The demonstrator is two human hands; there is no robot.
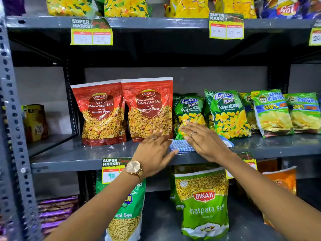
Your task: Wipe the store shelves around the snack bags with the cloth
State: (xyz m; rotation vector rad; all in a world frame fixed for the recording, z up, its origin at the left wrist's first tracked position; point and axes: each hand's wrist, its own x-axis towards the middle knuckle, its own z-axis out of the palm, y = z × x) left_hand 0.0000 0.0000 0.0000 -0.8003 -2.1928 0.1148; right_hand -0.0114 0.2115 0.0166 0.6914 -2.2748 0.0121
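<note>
A blue-and-white checked cloth point(182, 146) lies on the grey middle shelf point(78, 153), in front of a green Kurkure Puffcorn bag point(188, 110). My right hand point(203, 141) rests flat on the cloth with its fingers spread, the fingertips touching the foot of that green bag. My left hand point(154, 152), with a watch on the wrist, hovers open just left of the cloth, its fingertips at the lower corner of the right red Bikaji Navratan Mix bag point(149, 110). A second red Bikaji bag point(102, 113) stands beside it.
More green Puffcorn point(227, 115) and chips bags point(272, 113) line the shelf to the right. A yellow box point(35, 122) sits in the left bay. Price tags point(92, 32) hang from shelf edges. Bikaji sev bags point(203, 204) stand on the lower shelf.
</note>
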